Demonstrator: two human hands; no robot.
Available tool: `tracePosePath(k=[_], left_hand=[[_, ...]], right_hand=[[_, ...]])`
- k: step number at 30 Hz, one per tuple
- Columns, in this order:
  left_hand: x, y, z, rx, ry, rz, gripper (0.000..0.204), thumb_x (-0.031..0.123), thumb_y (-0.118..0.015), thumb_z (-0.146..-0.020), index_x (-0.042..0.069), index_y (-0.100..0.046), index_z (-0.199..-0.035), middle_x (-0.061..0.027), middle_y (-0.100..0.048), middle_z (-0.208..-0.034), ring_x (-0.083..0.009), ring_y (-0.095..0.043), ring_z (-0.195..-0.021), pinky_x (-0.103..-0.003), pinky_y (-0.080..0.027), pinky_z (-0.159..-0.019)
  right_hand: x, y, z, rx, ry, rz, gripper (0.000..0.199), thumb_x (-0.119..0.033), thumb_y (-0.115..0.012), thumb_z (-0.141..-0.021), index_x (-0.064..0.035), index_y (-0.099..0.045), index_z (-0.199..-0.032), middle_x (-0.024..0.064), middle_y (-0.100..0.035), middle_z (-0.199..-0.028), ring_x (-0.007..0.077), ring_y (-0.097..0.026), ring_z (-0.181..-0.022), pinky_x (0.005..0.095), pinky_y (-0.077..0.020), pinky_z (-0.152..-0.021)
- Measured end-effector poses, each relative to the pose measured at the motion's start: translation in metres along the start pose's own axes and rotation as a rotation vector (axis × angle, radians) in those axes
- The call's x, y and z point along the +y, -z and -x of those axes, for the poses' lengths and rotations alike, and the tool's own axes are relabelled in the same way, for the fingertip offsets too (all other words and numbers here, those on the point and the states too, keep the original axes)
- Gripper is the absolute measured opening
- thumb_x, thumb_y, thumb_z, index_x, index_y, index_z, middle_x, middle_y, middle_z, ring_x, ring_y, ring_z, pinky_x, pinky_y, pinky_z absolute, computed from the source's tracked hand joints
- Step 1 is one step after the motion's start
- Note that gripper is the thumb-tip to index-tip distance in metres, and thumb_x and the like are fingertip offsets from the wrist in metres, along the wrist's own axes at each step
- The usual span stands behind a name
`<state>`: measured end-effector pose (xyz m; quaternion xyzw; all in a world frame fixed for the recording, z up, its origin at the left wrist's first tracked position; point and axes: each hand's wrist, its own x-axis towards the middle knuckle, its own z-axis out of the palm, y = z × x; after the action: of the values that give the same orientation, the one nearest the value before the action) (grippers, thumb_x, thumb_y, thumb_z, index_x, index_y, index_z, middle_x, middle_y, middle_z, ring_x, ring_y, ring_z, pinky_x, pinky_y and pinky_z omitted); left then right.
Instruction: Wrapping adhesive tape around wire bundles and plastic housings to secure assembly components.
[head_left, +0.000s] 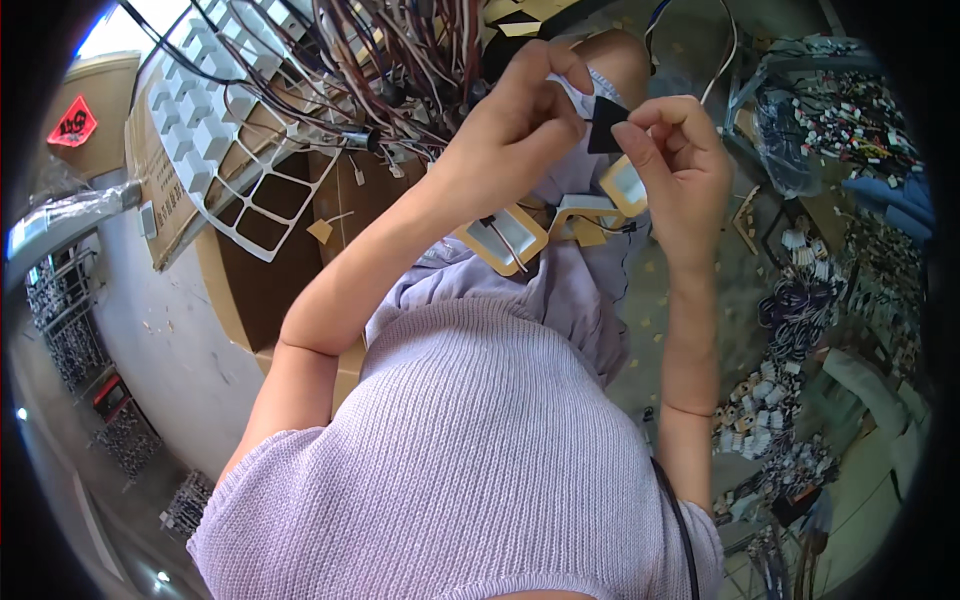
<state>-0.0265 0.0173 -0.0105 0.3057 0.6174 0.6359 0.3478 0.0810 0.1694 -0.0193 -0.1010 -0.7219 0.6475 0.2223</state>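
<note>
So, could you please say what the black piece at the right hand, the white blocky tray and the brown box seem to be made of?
The black piece: matte and flat, perhaps tape, foam or fabric; its look leaves that open. The white blocky tray: probably smooth moulded plastic, given its crisp repeated shapes. The brown box: likely cardboard, dull, judging by its tan walls.

Black piece (pixel 604 127): matt, smooth. Near top (pixel 450 430): rough ribbed knit. Lap cloth (pixel 572 318): wrinkled. Far-left tray (pixel 188 110): smooth white plastic. Left box (pixel 226 295): matt brown cardboard.

Left fingers (pixel 568 66) curl, facing pinching right fingers (pixel 668 110).
</note>
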Motion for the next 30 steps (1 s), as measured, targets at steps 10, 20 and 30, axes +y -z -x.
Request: tracePosePath(k=[10, 20, 30], left_hand=[[-0.007, -0.007, 0.003, 0.153, -0.126, -0.109, 0.03, -0.002, -0.068, -0.08, 0.006, -0.062, -0.109, 0.0027, -0.045, -0.079, -0.0053, -0.041, -0.069, -0.02, -0.037, -0.058], [0.0, -0.01, 0.0, 0.18, -0.23, -0.704, 0.02, 0.005, -0.071, -0.079, 0.004, -0.067, -0.099, -0.006, -0.053, -0.079, -0.0163, -0.054, -0.064, -0.027, -0.044, -0.055], [0.014, -0.006, 0.017, -0.325, 0.369, 0.595, 0.058, 0.039, -0.055, -0.091, 0.001, -0.044, -0.134, -0.0135, -0.058, -0.121, -0.0219, -0.056, -0.113, -0.035, -0.043, -0.096]], right_hand=[[-0.016, -0.004, 0.008, 0.074, 0.02, 0.34, 0.033, 0.004, -0.076, -0.073, -0.0046, -0.07, -0.105, -0.0041, -0.047, -0.085, 0.0018, -0.038, -0.064, 0.0171, -0.0311, -0.052], [-0.007, -0.01, 0.01, 0.106, 0.194, 0.592, 0.021, -0.002, -0.073, -0.075, -0.0039, -0.066, -0.094, 0.0046, -0.05, -0.083, 0.0193, -0.054, -0.064, 0.0307, -0.0431, -0.056], [-0.097, -0.034, 0.024, -0.194, 0.338, 0.077, 0.024, -0.005, -0.073, -0.071, -0.0028, -0.07, -0.094, 0.0075, -0.052, -0.086, 0.0151, -0.048, -0.068, 0.0245, -0.0371, -0.059]])
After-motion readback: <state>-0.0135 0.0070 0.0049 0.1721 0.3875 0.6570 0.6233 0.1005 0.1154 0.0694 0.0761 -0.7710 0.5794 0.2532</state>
